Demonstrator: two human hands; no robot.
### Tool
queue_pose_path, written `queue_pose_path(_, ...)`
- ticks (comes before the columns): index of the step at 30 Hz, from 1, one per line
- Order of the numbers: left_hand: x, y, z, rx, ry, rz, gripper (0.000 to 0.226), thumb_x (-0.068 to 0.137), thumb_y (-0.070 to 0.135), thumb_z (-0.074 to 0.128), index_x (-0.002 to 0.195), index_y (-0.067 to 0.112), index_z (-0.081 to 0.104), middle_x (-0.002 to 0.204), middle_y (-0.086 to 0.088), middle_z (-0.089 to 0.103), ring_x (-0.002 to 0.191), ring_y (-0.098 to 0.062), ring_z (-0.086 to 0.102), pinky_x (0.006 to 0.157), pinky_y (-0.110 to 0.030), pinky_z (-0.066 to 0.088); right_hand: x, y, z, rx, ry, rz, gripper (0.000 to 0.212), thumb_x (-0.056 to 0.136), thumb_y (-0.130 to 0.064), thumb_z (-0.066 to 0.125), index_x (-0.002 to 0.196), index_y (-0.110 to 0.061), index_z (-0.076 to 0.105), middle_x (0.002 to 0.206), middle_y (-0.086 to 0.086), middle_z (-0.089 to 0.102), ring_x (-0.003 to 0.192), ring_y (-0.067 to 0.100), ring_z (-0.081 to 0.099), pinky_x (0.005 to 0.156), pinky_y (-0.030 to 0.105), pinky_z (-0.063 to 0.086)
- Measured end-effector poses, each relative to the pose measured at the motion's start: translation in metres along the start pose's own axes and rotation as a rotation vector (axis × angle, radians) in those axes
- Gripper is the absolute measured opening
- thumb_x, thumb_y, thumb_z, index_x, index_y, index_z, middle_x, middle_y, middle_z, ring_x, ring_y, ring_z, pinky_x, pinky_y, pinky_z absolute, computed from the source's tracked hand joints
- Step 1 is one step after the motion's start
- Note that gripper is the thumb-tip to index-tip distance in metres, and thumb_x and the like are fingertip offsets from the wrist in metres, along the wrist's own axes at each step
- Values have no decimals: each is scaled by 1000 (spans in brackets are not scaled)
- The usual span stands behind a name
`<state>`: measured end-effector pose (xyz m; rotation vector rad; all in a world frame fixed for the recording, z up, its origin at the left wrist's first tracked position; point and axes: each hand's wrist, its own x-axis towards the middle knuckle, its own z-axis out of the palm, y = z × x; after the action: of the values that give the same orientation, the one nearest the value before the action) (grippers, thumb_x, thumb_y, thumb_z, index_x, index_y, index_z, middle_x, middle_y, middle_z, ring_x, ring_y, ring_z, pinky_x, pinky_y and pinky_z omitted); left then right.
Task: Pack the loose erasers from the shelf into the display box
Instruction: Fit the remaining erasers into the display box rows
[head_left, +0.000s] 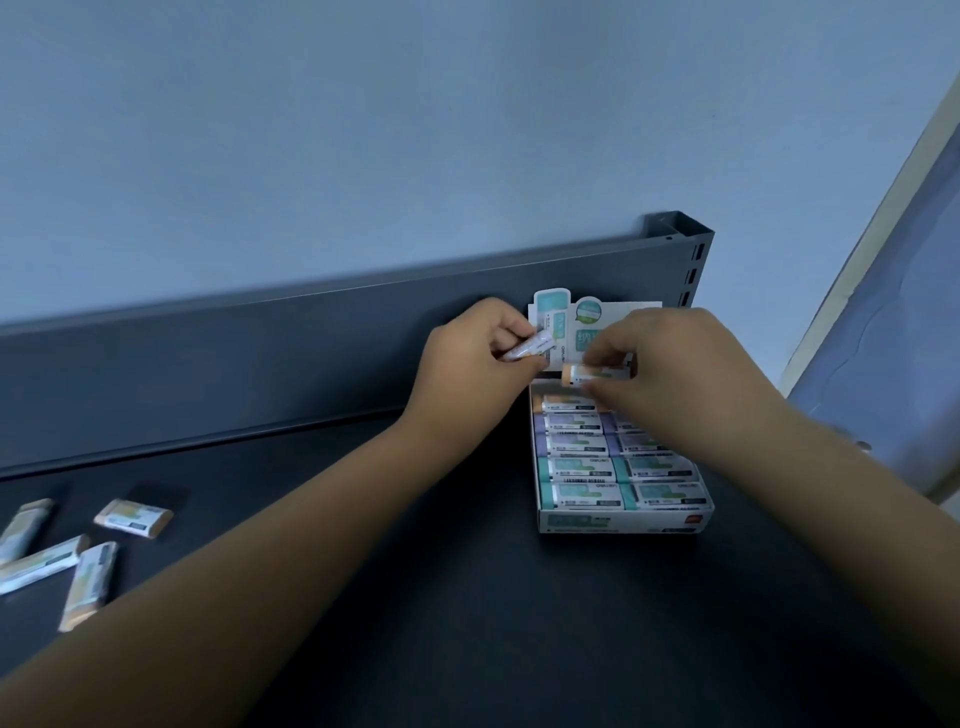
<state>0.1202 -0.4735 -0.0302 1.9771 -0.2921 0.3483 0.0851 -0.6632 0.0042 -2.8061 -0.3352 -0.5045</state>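
left hand (475, 358) pinches a purple-wrapped eraser (524, 347), held in the air just left of the display box (623, 521) header card (569, 319). right hand (670, 364) grips an orange-ended eraser (589, 373) between thumb and fingers, lying roughly level just above the box's back row, not seated. forearms (291, 561) reach in from the near side of the box. box sits on the dark shelf (467, 597), close to the rear panel (260, 353). rows inside: teal at front, purple in the middle, one orange-ended at back left; back right hidden by the right hand. four loose erasers (134, 517), orange-ended, lie scattered on the shelf well left of the box. pale wall (363, 130) behind the box
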Motion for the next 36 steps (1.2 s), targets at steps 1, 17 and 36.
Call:
queue_pose_path(1,0,1,1,-8,9,-14,25,78,9,82,93,20,66,79,2,73,76,-10,70,73,-31,59,0,-1,1,-10,-4,5,19,87,-40,73,102,-30,78,104,-5,73,93,16,62,71,27,43)
queue_pose_path(17,17,-1,3,360,-71,-77,18,78,23,79,71,10,68,68,-3,68,67,-23,65,65,-45,58,10,-14,9,-35,-82,120,24,86,-21,69,106,-29,80,112,-4,75,106,20,64,80,27,47)
queue_pose_path(36,19,-15,-7,146,-146,-161,18,80,17,79,69,6,70,62,-10,66,52,-13,50,56,-29,46,-7,-28,22,-91,-213,51,51,95,-58,39,94,-22,75,105,-4,58,96,18,56,78,31,48)
